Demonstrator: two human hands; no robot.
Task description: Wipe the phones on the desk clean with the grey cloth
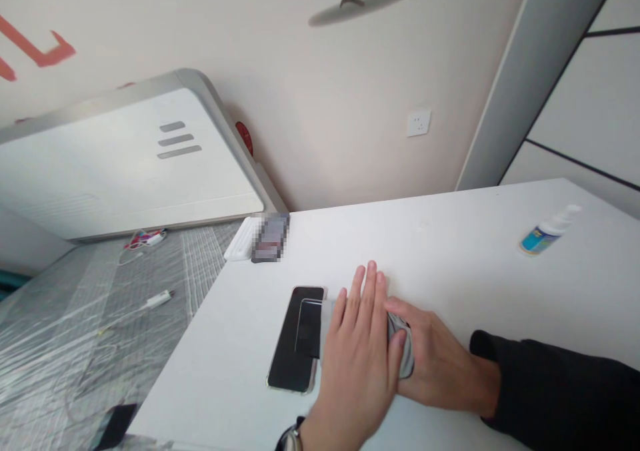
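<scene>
My left hand [357, 351] lies flat with straight fingers on a grey cloth [326, 321], covering much of it. Bunched grey fabric shows at the cloth's right, where my right hand [435, 357] grips it with the thumb reaching toward the left hand; its other fingers are mostly hidden. Just left of the hands, a black phone [293, 344] in a clear case lies on the white table [225, 357]. A dark rectangular piece with a thin pale outline [309, 331] overlaps the phone and runs under the cloth; I cannot tell what it is.
At the table's far right stands a white pump bottle [545, 232] with a blue label. A white case [243, 239] and a blurred-out dark item [271, 237] lie at the far left edge. Beyond the left side is a bed [150, 304] with cables; a wall socket [419, 123] is behind.
</scene>
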